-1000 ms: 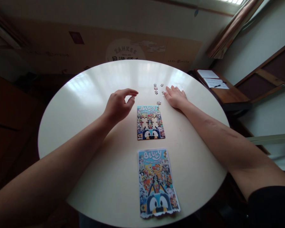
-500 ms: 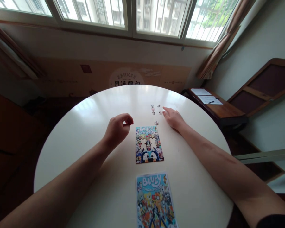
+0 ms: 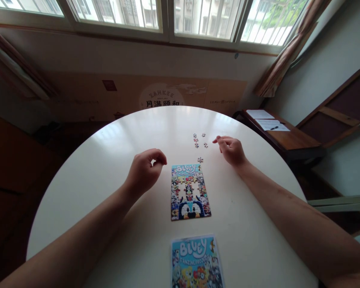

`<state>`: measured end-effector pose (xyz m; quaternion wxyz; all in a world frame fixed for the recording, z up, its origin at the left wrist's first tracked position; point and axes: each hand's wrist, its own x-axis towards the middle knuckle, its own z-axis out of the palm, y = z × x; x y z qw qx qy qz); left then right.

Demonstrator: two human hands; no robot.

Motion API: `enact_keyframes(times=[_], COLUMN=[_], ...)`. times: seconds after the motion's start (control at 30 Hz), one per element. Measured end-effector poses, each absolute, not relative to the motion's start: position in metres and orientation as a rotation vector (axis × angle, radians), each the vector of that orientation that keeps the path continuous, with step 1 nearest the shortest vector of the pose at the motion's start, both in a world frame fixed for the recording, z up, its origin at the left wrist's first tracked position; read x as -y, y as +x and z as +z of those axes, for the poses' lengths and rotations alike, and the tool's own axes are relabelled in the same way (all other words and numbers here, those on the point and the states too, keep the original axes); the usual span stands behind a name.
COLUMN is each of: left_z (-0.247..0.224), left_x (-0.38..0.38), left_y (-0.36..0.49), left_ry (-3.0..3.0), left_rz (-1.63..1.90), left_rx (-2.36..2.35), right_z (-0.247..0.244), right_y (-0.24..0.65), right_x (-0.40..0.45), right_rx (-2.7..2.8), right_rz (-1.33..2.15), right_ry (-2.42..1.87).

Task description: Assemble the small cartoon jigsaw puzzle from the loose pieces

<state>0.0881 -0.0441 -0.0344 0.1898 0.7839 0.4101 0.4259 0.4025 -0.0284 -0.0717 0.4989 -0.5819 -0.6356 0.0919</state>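
Note:
A jigsaw puzzle (image 3: 191, 211) lies in its frame on the white round table (image 3: 108, 132), its lower part showing a dark blue dog's face. Bare gaps show in its middle, on both sides of a narrow strip of joined pieces. Left of the puzzle's top edge, my left hand (image 3: 146, 170) is closed in a pinch; whatever its fingertips hold, if anything, is hidden. My right hand (image 3: 231, 150) is beside the loose puzzle pieces (image 3: 196, 140), index finger stretched toward them and the other fingers loosely bent. One loose piece (image 3: 200, 160) sits just above the puzzle's top right corner.
A printed picture sheet (image 3: 195, 262) with the same title lies nearest me, cut off by the lower edge. Beyond the table on the right, a wooden side table (image 3: 300, 140) holds papers (image 3: 271, 125) and a pen. Windows and a printed cardboard panel (image 3: 126, 94) are behind.
My right hand has drawn back a little to the right, and its fingers have curled more. The left hand keeps its pinch beside the puzzle. The view has shifted slightly.

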Motion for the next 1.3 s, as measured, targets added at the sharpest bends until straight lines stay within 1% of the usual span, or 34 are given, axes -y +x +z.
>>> enact_keyframes(times=[0.23, 0.47, 0.57, 0.9, 1.07, 1.3], left_z=[-0.039, -0.035, -0.033, -0.043, -0.044, -0.049], left_x=[0.041, 0.046, 0.048, 0.035, 0.032, 0.024], left_y=[0.09, 0.094, 0.096, 0.094, 0.092, 0.09], left_ry=[2.158, 2.117, 2.051, 1.943, 1.906, 1.79], left_rz=[1.1, 1.12, 1.137, 1.248, 1.201, 1.271], left_rx=[-1.189, -1.214, -1.274, -1.226, -1.278, -1.227], right_z=[-0.076, -0.077, -0.077, -0.076, -0.075, -0.077], right_y=[0.399, 0.405, 0.408, 0.412, 0.409, 0.41], right_x=[0.027, 0.023, 0.023, 0.022, 0.024, 0.023], right_rx=[1.498, 1.418, 1.428, 1.509, 1.494, 1.496], right_rz=[0.35, 0.382, 0.317, 0.192, 0.187, 0.206], right_ry=[-1.388, -1.397, -1.372, -1.318, -1.329, -1.316])
